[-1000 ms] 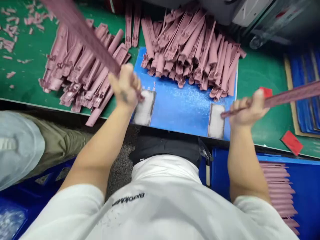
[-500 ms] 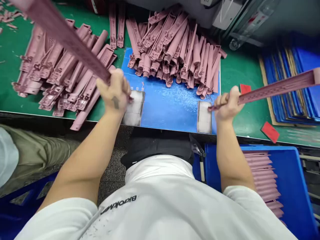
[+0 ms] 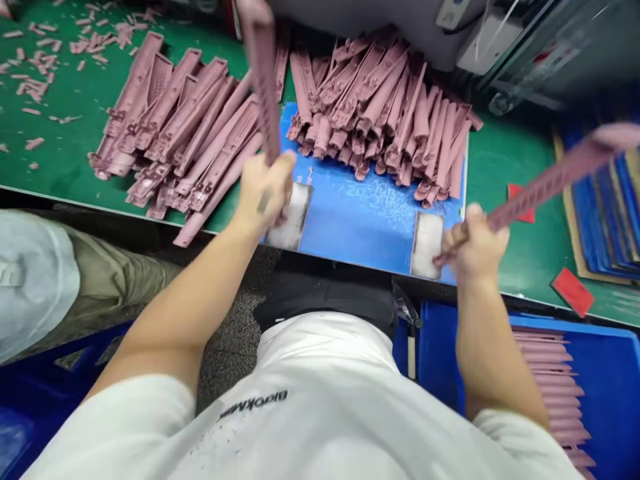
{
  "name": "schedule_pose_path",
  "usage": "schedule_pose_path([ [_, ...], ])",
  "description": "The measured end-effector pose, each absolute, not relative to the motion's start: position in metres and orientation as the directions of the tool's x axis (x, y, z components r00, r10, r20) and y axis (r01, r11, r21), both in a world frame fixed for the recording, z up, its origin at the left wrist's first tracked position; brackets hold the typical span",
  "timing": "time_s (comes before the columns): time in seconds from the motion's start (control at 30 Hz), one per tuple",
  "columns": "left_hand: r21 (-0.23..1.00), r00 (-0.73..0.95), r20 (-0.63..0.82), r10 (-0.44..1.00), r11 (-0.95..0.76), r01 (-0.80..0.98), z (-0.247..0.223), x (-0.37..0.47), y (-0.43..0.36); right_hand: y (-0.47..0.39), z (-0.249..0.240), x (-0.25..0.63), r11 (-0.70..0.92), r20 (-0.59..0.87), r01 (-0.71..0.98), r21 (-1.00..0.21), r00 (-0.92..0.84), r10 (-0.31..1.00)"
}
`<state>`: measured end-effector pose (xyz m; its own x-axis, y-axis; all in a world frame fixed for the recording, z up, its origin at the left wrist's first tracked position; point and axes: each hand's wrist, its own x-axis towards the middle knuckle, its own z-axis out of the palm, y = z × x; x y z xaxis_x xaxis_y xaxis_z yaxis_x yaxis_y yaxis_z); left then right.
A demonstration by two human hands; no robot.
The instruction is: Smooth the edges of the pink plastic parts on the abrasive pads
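My left hand (image 3: 265,193) is closed around the end of a long pink plastic shell (image 3: 266,87), which points up and away, blurred by motion. It is over the bench edge, beside a whitish pad (image 3: 291,223). Closed too, my right hand (image 3: 477,247) grips the end of a similar pink plastic shell (image 3: 545,183) that slants up to the right. The short end below that fist comes over a second whitish pad (image 3: 427,243). Both pads lie on a blue board (image 3: 357,230). Fingers hide the gripped parts of the shells.
One heap of pink shells (image 3: 375,100) lies behind the board, another heap (image 3: 185,143) to the left. Small pink scraps (image 3: 37,83) litter the green bench (image 3: 60,150). Blue boards (image 3: 607,220) and red pieces (image 3: 573,292) lie right. A blue bin (image 3: 615,387) holds shells. Another person's leg (image 3: 120,273) is left.
The view has turned, moving the bench rightward in the picture. The left shell has swung from leaning left to nearly upright. My right hand has come slightly nearer my body. Both hands keep their hold.
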<state>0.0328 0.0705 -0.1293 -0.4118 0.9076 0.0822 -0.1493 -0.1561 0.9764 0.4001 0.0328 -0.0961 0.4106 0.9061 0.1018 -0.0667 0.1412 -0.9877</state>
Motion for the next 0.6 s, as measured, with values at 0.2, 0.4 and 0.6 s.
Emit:
schedule_pose_path([
  [0.2, 0.973, -0.476, -0.172, 0.862, 0.073, -0.220, -0.127, 0.040, 0.144, 0.107, -0.089, 0.393, -0.056, -0.128, -0.162, -0.985, 0.477, 0.869],
  [0.4, 0.962, -0.556, -0.175, 0.813, 0.022, -0.271, -0.119, 0.042, 0.153, 0.119, -0.088, 0.394, -0.014, -0.112, -0.159, -0.987, 0.625, 0.772],
  [0.6, 0.947, -0.481, -0.151, 0.863, -0.013, -0.320, -0.107, 0.052, 0.144, 0.127, -0.095, 0.397, 0.035, -0.063, -0.146, -0.989, 0.610, 0.790],
])
